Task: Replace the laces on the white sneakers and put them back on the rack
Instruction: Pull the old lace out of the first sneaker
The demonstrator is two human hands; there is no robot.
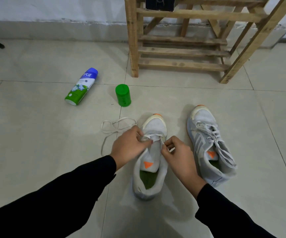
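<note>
Centrally: sneaker [149,182] on floor [35,134], toe to 12 o'clock, eyelets hidden under both hands. Left hand [130,146] and right hand [179,156] fingers [145,143] each pinch the lace [153,135]; slack trails to 10 o'clock. Second sneaker [211,148], laced, at 3 o'clock, apart. Rack [181,52] at 12, top cut off; open floor between.

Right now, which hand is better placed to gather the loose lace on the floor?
Probably left: the left hand sits beside the loose white lace trailing left of the white mesh sneaker; the right hand pinches it on the far side.
</note>
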